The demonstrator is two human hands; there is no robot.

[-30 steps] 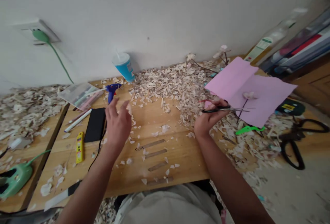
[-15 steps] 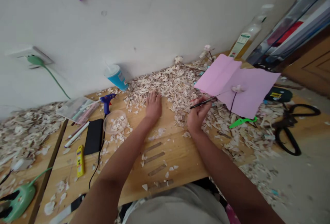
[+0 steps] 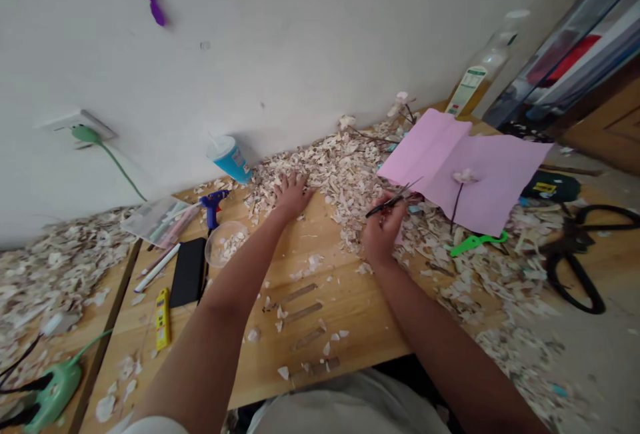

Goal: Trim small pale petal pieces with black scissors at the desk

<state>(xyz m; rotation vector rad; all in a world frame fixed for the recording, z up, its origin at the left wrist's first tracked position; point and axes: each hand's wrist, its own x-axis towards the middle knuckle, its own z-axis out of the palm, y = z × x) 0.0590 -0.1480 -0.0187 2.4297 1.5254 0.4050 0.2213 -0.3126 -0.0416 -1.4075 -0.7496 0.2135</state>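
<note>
My left hand (image 3: 291,194) reaches far forward and rests with spread fingers on the edge of a big heap of pale shell-like flakes (image 3: 330,161) by the wall. My right hand (image 3: 381,229) is closed round small black scissors (image 3: 393,200), blades slightly apart and pointing right toward a pink paper sheet (image 3: 463,167). A small pale flower on a dark stem (image 3: 461,184) lies on that sheet. A clear round bowl (image 3: 225,243) with a few flakes sits left of my left forearm.
On the wooden table (image 3: 320,274) lie a blue glue gun (image 3: 213,203), black phone (image 3: 189,272), yellow cutter (image 3: 162,309), pens in a clear pouch (image 3: 155,219), and a blue cup (image 3: 229,157). Large black shears (image 3: 575,254) and a green clip (image 3: 475,243) lie right. A bottle (image 3: 480,71) stands behind.
My left hand moved from above the phone area forward to the flake heap, uncovering the clear bowl. My right hand with the scissors drifted slightly left. The view tilted up.
</note>
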